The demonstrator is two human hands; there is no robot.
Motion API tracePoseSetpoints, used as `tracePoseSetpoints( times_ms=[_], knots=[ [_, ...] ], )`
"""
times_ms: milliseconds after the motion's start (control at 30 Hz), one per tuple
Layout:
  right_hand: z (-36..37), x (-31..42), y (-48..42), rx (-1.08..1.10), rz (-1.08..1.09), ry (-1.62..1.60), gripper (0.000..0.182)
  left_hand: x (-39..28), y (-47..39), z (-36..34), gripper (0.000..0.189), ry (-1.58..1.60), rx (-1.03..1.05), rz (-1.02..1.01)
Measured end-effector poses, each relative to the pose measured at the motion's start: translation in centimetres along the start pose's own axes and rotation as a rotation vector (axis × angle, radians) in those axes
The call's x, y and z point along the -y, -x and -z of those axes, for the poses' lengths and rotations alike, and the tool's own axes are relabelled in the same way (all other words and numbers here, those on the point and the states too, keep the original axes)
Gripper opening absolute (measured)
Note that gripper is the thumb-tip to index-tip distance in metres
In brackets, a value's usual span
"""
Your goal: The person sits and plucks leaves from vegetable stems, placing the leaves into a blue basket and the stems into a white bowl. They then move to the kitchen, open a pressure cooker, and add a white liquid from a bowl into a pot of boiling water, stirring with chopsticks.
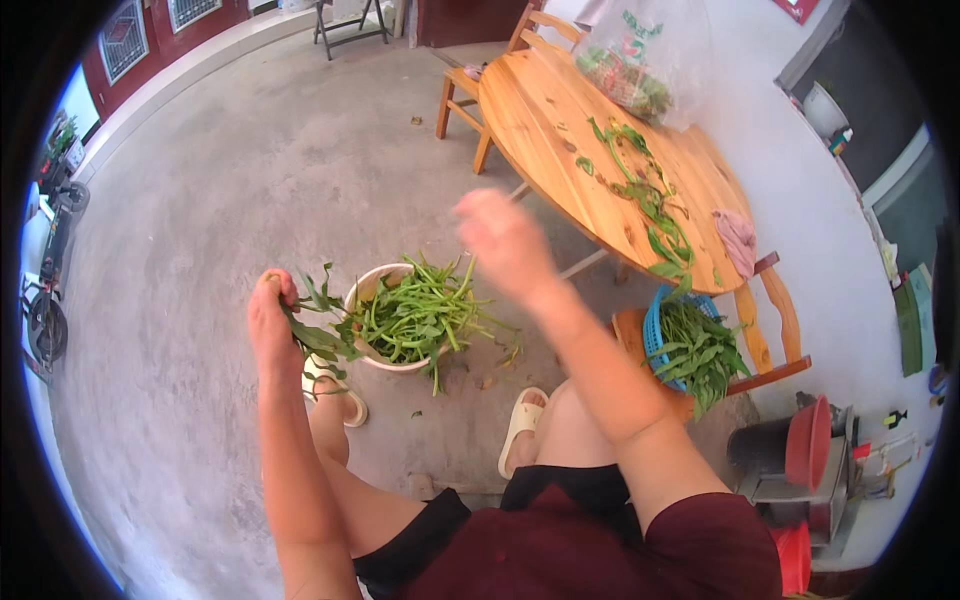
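Note:
My left hand (274, 311) is closed around leafy green stems (322, 341), whose leaves hang toward the rim of a round white bucket (367, 281). Cut or snapped green stems (420, 307) fill that bucket and stick out over its right side. Up and to the right of the bucket, my right hand (499, 232) is raised and blurred; its fingers look curled, and whether they hold anything cannot be told. A blue plastic basket (660, 322) full of leafy greens (697, 352) stands on a wooden chair at the right.
Loose leaves and stems (652, 202) lie along the wooden table (540, 127), with a plastic bag of vegetables (630, 75) and a pink cloth (736, 240). Plant scraps (510, 356) are on the concrete floor near my sandals (523, 427). A red basin (808, 442) stands at the lower right.

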State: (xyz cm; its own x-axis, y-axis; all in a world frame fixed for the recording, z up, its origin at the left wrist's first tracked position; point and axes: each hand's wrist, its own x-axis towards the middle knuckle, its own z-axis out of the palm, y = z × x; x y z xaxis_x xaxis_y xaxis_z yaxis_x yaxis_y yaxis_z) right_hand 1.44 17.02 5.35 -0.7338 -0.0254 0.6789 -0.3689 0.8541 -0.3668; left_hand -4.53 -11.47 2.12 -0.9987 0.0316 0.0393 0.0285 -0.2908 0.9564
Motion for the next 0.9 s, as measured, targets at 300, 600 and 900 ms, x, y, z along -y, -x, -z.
tracePoseSetpoints(
  times_ms=[300, 600, 900],
  knots=[
    [14.5, -22.7, -2.6, 0.102, -0.646, 1.052, 0.027, 0.1, 0.5, -2.9, 0.017, -0.059, 0.203, -0.102],
    [14.5, -15.6, -6.7, -0.098, -0.255, 0.032, 0.007, 0.5, 1.0, -4.9, 0.023, -0.023, 0.208, -0.076],
    [10.6, -0.1, -5.9, 0.408, -0.271, -0.312, 0.007, -0.3, 1.8, -5.6, 0.018, -0.110, 0.253, -0.236]
  ],
)
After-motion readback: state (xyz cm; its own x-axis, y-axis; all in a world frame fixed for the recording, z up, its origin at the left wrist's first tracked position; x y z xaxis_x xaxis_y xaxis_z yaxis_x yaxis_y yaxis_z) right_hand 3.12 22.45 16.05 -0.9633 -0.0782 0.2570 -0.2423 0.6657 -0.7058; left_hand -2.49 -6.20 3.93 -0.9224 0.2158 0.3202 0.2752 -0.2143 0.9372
